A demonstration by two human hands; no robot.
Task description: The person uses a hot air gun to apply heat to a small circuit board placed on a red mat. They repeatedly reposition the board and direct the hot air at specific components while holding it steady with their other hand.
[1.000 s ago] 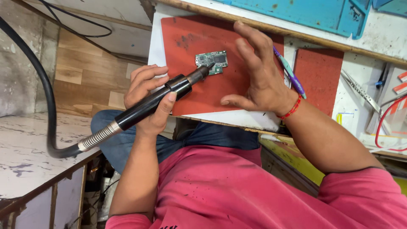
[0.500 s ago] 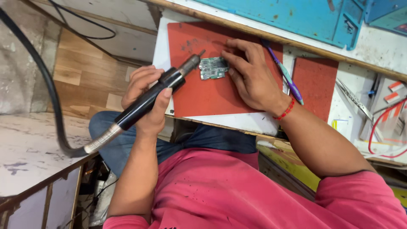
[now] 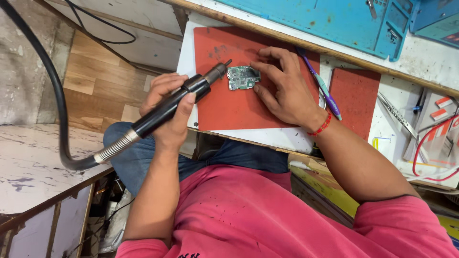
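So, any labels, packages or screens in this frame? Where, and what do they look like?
Red-and-white labels: far right of the bench, small rectangular strips.
Yellow sticker: on the white bench top below the small red mat, small, squarish.
No screens or packages visible.

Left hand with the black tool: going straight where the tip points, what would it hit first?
The left hand with its black tool would probably touch the red mat first, just beside the circuit board; depth is unclear.
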